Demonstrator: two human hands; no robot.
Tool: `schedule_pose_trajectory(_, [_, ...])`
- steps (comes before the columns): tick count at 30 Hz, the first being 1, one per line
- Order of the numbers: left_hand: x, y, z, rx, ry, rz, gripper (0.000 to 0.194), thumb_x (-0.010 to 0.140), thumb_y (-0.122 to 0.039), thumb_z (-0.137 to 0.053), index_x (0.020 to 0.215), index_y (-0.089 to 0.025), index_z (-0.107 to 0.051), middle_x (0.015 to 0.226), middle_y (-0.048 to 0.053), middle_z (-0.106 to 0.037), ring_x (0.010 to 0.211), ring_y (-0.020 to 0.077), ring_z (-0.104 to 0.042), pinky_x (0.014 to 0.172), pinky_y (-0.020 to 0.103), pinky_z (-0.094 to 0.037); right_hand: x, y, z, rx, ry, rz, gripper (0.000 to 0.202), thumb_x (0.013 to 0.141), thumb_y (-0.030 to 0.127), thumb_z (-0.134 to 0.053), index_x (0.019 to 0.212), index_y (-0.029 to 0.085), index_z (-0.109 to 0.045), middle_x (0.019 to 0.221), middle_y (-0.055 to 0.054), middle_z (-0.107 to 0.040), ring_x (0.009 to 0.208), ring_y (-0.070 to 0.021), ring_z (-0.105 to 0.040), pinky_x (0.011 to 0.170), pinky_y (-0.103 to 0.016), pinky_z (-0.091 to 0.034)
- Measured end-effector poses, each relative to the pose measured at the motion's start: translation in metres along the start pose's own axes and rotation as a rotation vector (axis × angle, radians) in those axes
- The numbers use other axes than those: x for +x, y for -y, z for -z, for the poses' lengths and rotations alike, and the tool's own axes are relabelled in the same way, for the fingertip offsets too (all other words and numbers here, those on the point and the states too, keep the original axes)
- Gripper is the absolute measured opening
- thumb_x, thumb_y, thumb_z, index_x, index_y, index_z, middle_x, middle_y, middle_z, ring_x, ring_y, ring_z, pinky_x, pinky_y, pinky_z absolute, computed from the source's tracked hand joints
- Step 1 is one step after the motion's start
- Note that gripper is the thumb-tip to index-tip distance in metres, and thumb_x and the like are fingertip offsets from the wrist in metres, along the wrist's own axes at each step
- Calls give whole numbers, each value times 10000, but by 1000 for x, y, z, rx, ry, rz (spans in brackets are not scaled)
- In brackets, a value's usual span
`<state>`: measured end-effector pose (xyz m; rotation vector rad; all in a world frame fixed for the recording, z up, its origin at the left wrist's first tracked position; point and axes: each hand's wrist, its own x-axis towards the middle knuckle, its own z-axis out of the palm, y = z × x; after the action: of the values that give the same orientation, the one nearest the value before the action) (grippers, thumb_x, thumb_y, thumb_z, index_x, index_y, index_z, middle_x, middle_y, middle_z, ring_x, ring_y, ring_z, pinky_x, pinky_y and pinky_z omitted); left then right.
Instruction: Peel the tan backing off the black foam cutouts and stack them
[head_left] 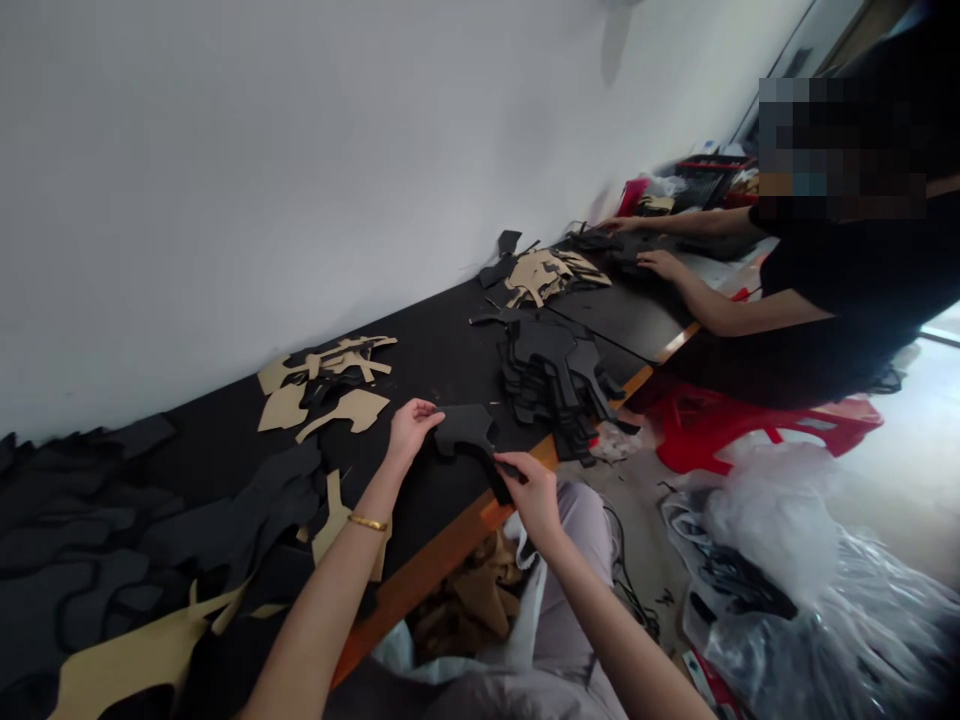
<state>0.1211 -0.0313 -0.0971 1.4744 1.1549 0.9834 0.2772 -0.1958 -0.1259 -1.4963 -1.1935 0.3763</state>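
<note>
Between my hands, over the dark table (439, 330), is a black foam-like cut-out piece (463, 428) with a broad end and a narrow curved arm. My left hand (411, 428) pinches its broad end at the upper left. My right hand (529, 485) has its fingers closed on the narrow arm near the table's wooden edge. Just beyond, to the right, lies a stack of similar black pieces (551, 350). Tan backing sheets (352, 408) of matching shapes are scattered left of my left hand.
Many black pieces (67, 530) cover the table's left end. Another person's hand (660, 264) works at the far right, near a pile of tan sheets (541, 275). A bag of tan scraps (484, 600) hangs below the edge. A red stool (690, 430) and plastic bags (840, 590) are on the floor.
</note>
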Motion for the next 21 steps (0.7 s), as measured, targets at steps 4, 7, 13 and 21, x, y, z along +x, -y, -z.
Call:
schedule_pose_trajectory(4, [1,1,-1,25,2,-17,239,565,-289,-743,724,-169,-611,702,17,-635,689,161,-602,692,288,-460,-1,0,0,-4,1,3,165,798,234,-559,866,195,-704,883,-56,-706,802,-176,-661,646,-260,-510])
schedule_pose_trajectory(7, [2,1,-1,39,5,-29,242,562,-297,-744,721,-171,-613,707,18,-639,686,162,-603,687,287,-457,-1,0,0,-8,-1,5,163,796,227,-559,865,192,-702,883,-56,-704,806,-175,-660,655,-260,-510])
schedule_pose_trajectory(13, [1,1,-1,55,20,-34,237,564,-286,-743,722,-170,-610,703,15,-636,677,154,-599,673,277,-465,0,1,1,-19,3,10,166,792,228,-553,856,191,-702,875,-58,-704,807,-177,-659,667,-269,-511])
schedule_pose_trajectory(21, [1,0,0,75,38,-38,238,566,-275,-753,724,-168,-610,689,11,-632,659,149,-600,675,285,-477,0,2,1,-41,19,5,183,798,224,-536,865,184,-701,879,-69,-703,788,-181,-658,625,-262,-509])
